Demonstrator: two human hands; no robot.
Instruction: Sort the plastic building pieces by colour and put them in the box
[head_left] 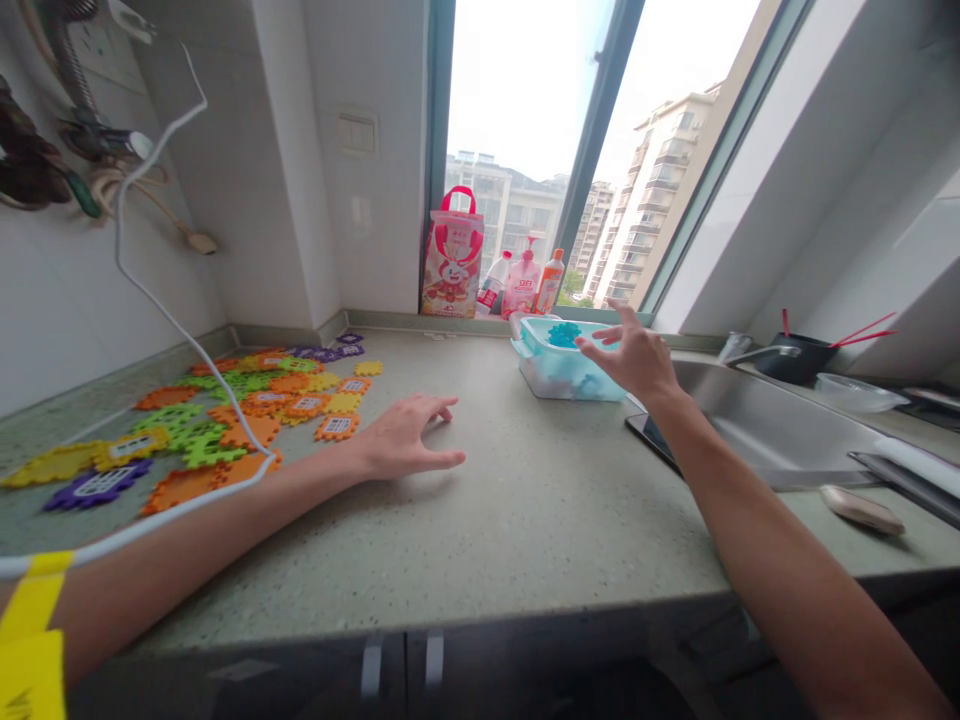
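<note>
My left hand [409, 437] rests on the speckled countertop [525, 510], fingers spread and holding nothing. It lies just right of a pile of coloured foam puzzle tiles [247, 410]. My right hand [630, 355] hovers with fingers apart, right beside a light-blue plastic box [559, 375]. A blue spiky piece [564, 335] sits inside the box. Nothing is in either hand.
A white cable [195, 345] runs from the wall across the tiles and my left forearm. On the windowsill stand a pink gift bag [452, 255] and several bottles [525, 282]. A steel sink [757, 420] lies right, with a dark phone [651, 433] at its edge and a brush [861, 508] nearby.
</note>
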